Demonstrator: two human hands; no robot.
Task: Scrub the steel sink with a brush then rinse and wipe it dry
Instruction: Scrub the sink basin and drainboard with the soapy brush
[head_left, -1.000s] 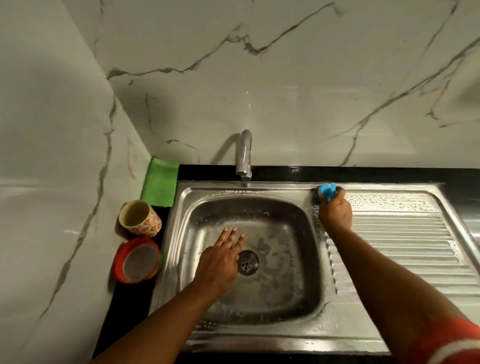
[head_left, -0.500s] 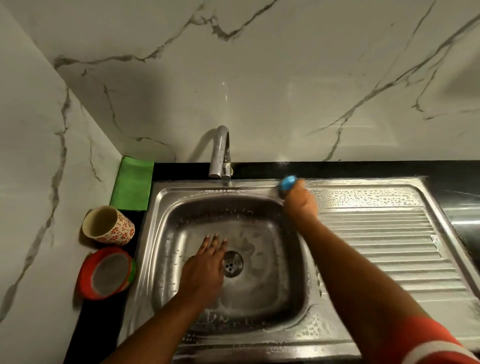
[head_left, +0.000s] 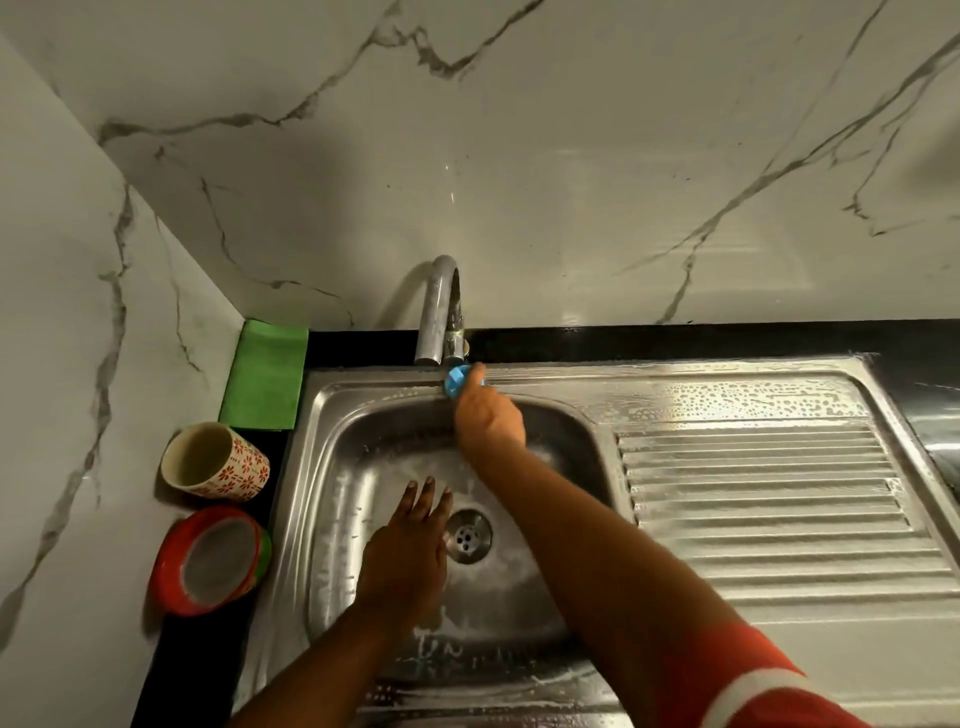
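The right hand clenches the blue brush on the steel sink's back rim, just below the tap. The left hand lies flat in the basin, released. Short, firm strokes along the soapy rim should work best around the tap base.

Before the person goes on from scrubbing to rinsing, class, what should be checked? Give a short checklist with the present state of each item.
1. Brush held firmly: ok, right hand grips it at the sink's back rim.
2. Left hand free for the tap: ok, open, flat in the basin.
3. Tap over the basin: ok; no water visible.
4. Drain unblocked: ok, nothing covers it.
5. Drainboard scrubbed: cannot tell; suds lie on it.
6. Green cloth ready for drying: ok, beside the sink.
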